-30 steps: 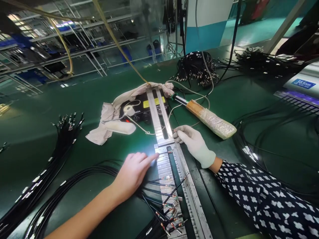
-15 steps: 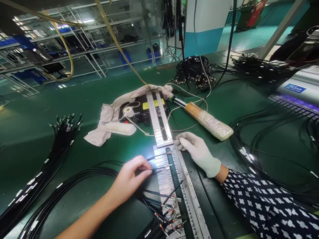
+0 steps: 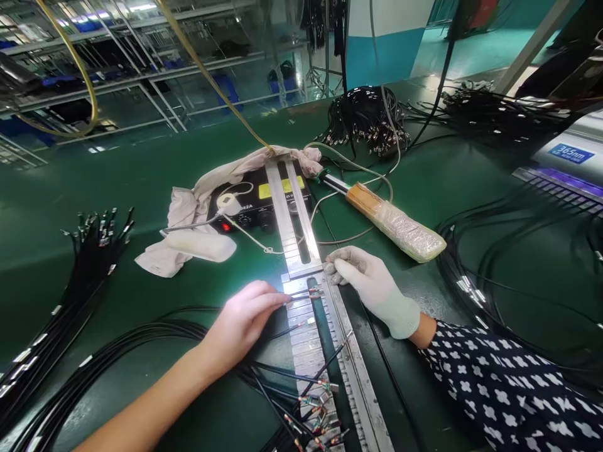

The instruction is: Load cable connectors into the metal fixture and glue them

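My left hand (image 3: 249, 317), bare, pinches a thin black cable (image 3: 301, 297) near its stripped end. That end lies across the slotted metal jig (image 3: 300, 346), close beside another cable end. A little nearer to me, a cable with a pale connector tip (image 3: 308, 321) rests on the jig. Further down, several cable ends with coloured wires (image 3: 320, 402) are bunched over the metal. My right hand (image 3: 365, 279), in a white glove with greyed fingertips, is curled by the upper end of the jig's right rail. Whatever its fingers hold, if anything, is hidden.
Behind the jig sits a black control box (image 3: 257, 204) with a red light, partly under a pale cloth (image 3: 181, 210). A plastic-wrapped handle (image 3: 405, 232) lies to the right. Cable bundles (image 3: 89, 263) line the left; a 365nm lamp unit (image 3: 572, 154) stands right.
My left hand has moved up the jig, with its fingers now at a cable near the far end. The view has shifted slightly. My right hand stays by the rail.
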Demonstrator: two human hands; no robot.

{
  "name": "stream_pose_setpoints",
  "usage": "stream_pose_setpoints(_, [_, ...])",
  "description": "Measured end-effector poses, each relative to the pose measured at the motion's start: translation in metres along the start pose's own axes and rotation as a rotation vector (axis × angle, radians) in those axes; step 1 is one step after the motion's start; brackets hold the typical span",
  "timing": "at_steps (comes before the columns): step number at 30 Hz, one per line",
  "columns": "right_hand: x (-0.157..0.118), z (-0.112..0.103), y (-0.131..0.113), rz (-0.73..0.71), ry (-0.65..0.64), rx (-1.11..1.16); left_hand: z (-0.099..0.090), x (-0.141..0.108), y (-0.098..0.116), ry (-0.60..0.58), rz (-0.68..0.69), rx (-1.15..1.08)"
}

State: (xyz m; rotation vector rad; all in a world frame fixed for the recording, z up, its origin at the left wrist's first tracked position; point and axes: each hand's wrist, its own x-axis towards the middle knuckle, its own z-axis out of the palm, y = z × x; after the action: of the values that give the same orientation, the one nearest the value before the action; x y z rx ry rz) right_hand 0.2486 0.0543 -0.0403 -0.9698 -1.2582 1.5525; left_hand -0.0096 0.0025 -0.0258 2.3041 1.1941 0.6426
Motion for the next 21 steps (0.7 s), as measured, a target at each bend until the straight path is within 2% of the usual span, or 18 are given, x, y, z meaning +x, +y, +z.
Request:
stream_pose_setpoints(3, [0.0002,0.0,-0.0006,0.002,0.001,0.005,-0.0003,0.0016,-0.0011,-0.01,0.071,0.066])
stream_pose_setpoints(10, [0.0012,0.0009,-0.0002,0.01,0.001,0.019,0.0017,-0.0022,0.0012,0.032,0.129,0.217])
stream_pose_setpoints(17, [0.0011,0.0009,-0.0008,0.004,-0.012,0.022,0.0022,0.003,0.0047,0.027,0.119,0.12])
stream_pose_setpoints(21, [0.0011,0.0004,-0.0012,0.0,-0.011,0.019,0.007,-0.0022,0.0049,0.016,0.125,0.146])
